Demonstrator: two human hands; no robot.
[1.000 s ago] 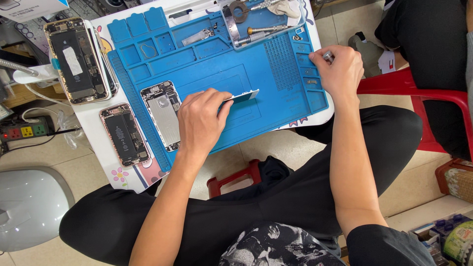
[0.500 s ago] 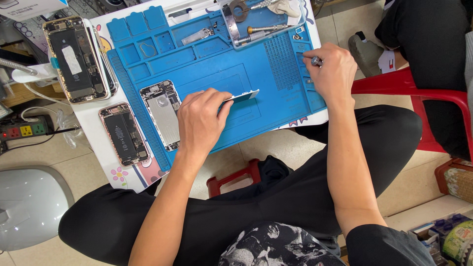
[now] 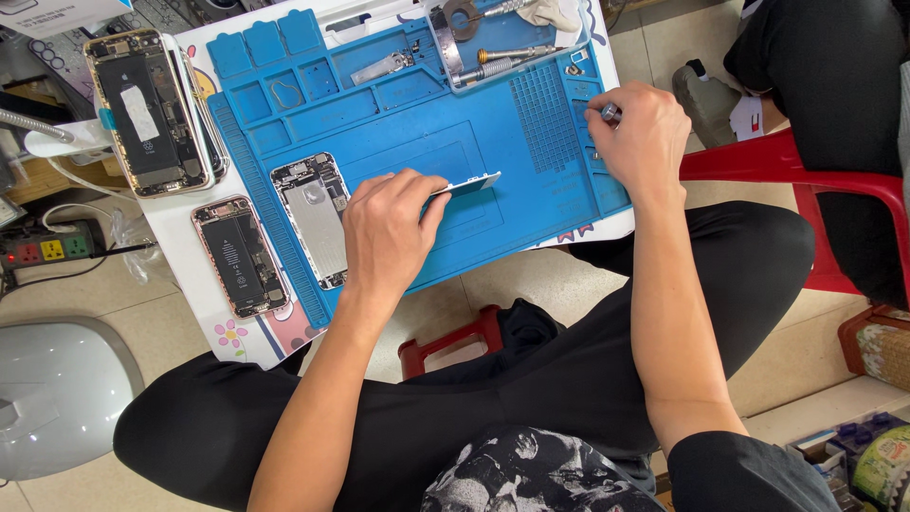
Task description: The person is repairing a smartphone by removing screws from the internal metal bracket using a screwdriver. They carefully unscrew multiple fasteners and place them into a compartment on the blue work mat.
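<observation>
Single head view, looking steeply down, near blue mat (image 3: 493,152).

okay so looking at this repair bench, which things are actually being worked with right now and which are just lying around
In use:
left hand holding a thin flat phone part
right hand pinching a small metal tool
blue work mat under both

Lying about:
opened phone shell beside the left hand
two open phones
clear tray of tools
power strip
red stool
</observation>
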